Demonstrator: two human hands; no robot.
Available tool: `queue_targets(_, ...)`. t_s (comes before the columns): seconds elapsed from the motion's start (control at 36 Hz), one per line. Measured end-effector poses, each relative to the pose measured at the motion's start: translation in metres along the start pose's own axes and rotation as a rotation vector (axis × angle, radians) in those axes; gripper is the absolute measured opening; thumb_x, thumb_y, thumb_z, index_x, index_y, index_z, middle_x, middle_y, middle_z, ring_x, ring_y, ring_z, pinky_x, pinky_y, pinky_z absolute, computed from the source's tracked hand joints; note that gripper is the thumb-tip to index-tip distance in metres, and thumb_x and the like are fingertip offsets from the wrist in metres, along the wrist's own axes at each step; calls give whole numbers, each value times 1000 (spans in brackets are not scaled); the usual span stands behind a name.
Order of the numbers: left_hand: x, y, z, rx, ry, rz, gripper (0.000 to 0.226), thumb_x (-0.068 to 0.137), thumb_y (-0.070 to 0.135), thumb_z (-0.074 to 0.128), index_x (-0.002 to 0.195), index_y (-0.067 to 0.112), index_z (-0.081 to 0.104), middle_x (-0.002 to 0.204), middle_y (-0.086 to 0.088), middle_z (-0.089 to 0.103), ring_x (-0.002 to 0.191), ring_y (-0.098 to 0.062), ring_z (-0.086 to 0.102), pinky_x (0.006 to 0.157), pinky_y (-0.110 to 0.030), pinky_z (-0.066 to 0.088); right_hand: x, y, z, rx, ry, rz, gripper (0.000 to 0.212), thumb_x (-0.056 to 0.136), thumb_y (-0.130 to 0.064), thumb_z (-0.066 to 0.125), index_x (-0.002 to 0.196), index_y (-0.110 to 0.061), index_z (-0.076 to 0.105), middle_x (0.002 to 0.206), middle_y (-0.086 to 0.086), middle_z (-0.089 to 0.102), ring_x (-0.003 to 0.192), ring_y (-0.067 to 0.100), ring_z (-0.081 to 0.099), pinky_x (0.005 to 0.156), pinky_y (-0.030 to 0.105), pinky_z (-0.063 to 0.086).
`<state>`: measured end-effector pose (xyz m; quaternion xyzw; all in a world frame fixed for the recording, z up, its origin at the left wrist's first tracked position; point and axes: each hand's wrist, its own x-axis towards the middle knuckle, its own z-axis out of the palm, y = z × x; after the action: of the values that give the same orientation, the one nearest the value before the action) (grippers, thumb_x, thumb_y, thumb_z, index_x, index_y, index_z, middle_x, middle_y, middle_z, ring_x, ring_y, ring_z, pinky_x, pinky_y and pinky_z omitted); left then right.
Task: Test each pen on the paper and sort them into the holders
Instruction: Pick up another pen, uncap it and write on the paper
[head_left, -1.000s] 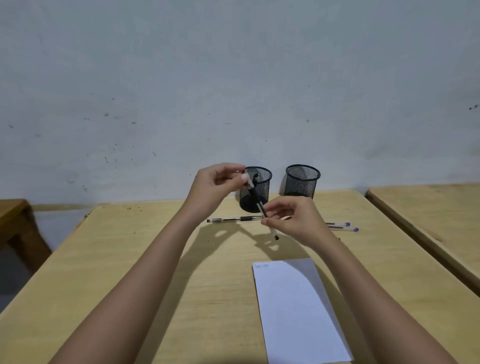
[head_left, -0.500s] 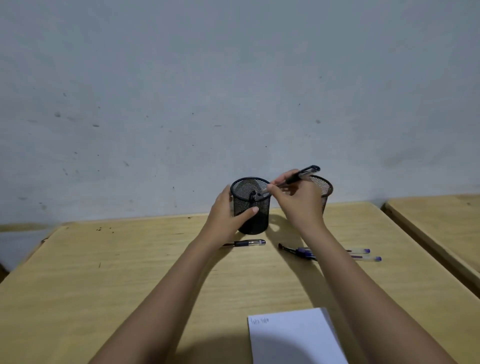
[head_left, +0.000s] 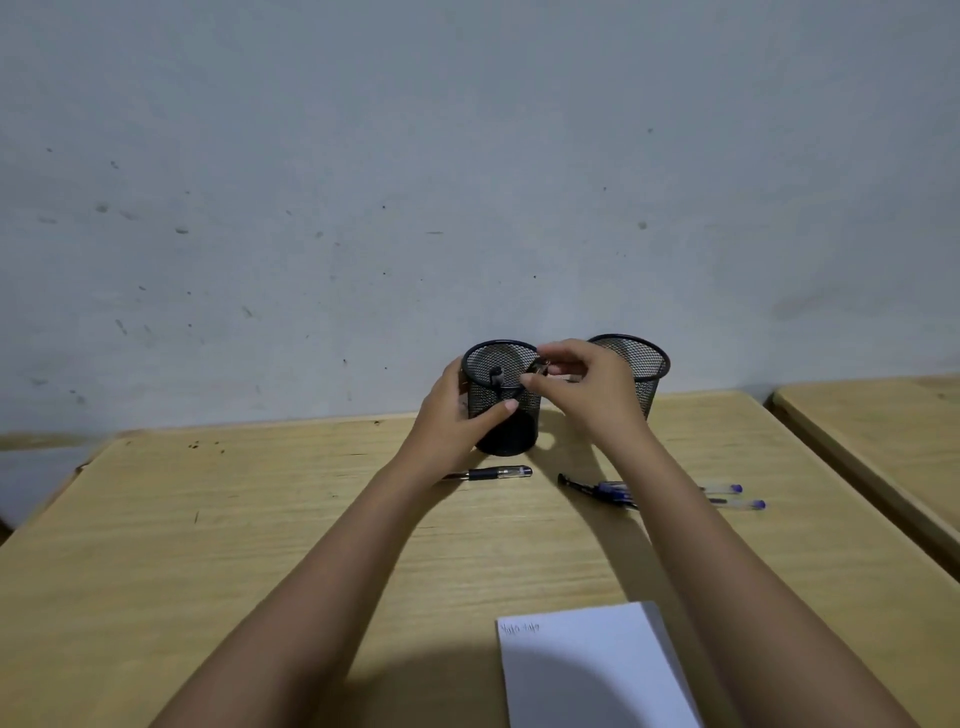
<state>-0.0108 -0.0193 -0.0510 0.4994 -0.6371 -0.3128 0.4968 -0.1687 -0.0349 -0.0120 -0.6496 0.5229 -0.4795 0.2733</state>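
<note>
The left hand (head_left: 457, 410) gripped the left holder (head_left: 506, 431) from its left side, with the thumb laid across the front of the mesh and the fingers behind it. This holder stood upright on the table (head_left: 260, 519), near the far edge and close to the wall (head_left: 467, 156). The right hand (head_left: 587, 387) was over the right part of this holder's rim. Its thumb and fingers were pinched together on the top end of a pen (head_left: 540, 367). Only a small dark, shiny part of this pen showed, just at the rim, and I cannot tell how far the rest reached into the holder. Inside the same holder the dark top of a second pen (head_left: 496, 374) leaned against the front mesh.

The right holder (head_left: 647, 364) stood just beside the left one, partly hidden behind the right hand.

In front of the left holder a black pen (head_left: 493, 473) lay flat, with one end under the left wrist. To the right lay a blue pen (head_left: 602, 488), which passed under the right forearm. On the other side of that forearm lay a clear pen (head_left: 724, 488) and, just nearer, another clear pen (head_left: 748, 504), both with purple ends.

The paper (head_left: 597, 649) lay at the near edge, between the forearms, with small scribbles in its top left corner. A second table (head_left: 883, 415) stood on the right.
</note>
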Motion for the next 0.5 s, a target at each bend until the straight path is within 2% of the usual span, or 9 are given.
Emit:
queue_targets(0.06, -7, 2, -6, 104, -15, 13, 49, 85, 25, 67, 129, 24, 45, 125, 8, 54, 116, -5, 50, 94, -13, 41, -9, 1, -2, 58, 21, 21, 32, 70, -12, 78, 100, -14, 68, 91, -2, 67, 86, 10, 61, 79, 20, 49)
queue_targets(0.11, -19, 1, -15, 286, -56, -2, 56, 89, 34, 61, 138, 21, 38, 139, 3, 44, 128, -10, 39, 104, -24, 32, -21, 3, -3, 112, 41, 33, 30, 70, -7, 77, 96, -16, 66, 89, 0, 66, 84, 11, 61, 81, 23, 50)
queue_targets(0.17, -37, -2, -26, 469, -104, -27, 67, 91, 43, 53, 145, 15, 26, 150, 0, 31, 138, -13, 27, 107, -23, 21, -34, 4, -1, 131, 34, 36, 25, 72, -3, 74, 93, -14, 66, 86, 3, 66, 79, 12, 60, 77, 19, 49)
queue_targets(0.22, -58, -6, -38, 614, -142, -42, 69, 92, 47, 48, 146, 11, 23, 153, -3, 26, 141, -14, 20, 108, -22, 18, -48, 4, 4, 99, -32, 32, 18, 75, -3, 71, 91, -10, 69, 83, 5, 67, 74, 12, 60, 71, 11, 48)
queue_targets(0.25, -69, -10, -44, 687, -155, -53, 71, 92, 49, 45, 147, 9, 22, 155, -4, 23, 143, -15, 17, 111, -23, 16, -54, 4, 8, 61, -84, 22, 16, 77, -3, 69, 92, -10, 70, 83, 5, 67, 75, 13, 61, 71, 10, 48)
queue_targets(0.31, -89, -14, -56, 826, -170, -106, 76, 92, 56, 37, 148, 9, 18, 158, -5, 16, 146, -17, 10, 118, -31, 14, -66, 6, 19, -48, -191, 1, 17, 80, -7, 66, 97, -12, 70, 89, 3, 67, 80, 12, 64, 77, 19, 52)
queue_targets(0.39, -113, -19, -70, 939, -186, -201, 80, 91, 62, 29, 149, 10, 13, 159, -6, 9, 147, -19, 4, 119, -34, 9, -76, 9, 37, -244, -275, -67, 23, 86, -17, 59, 107, -17, 67, 106, -2, 64, 90, 7, 61, 82, 25, 52)
queue_targets(0.44, -121, -20, -75, 951, -203, -249, 83, 90, 64, 27, 150, 10, 9, 159, -7, 5, 147, -19, 1, 120, -35, 7, -74, 11, 47, -378, -327, -156, 26, 87, -17, 55, 110, -12, 66, 114, 0, 63, 102, 15, 58, 90, 33, 49)
queue_targets(0.5, -125, -20, -78, 958, -232, -275, 84, 89, 65, 26, 150, 10, 8, 159, -7, 2, 147, -20, 0, 120, -36, 4, -74, 11, 55, -483, -372, -217, 22, 87, -14, 52, 102, -7, 67, 110, 5, 63, 99, 23, 58, 85, 41, 50)
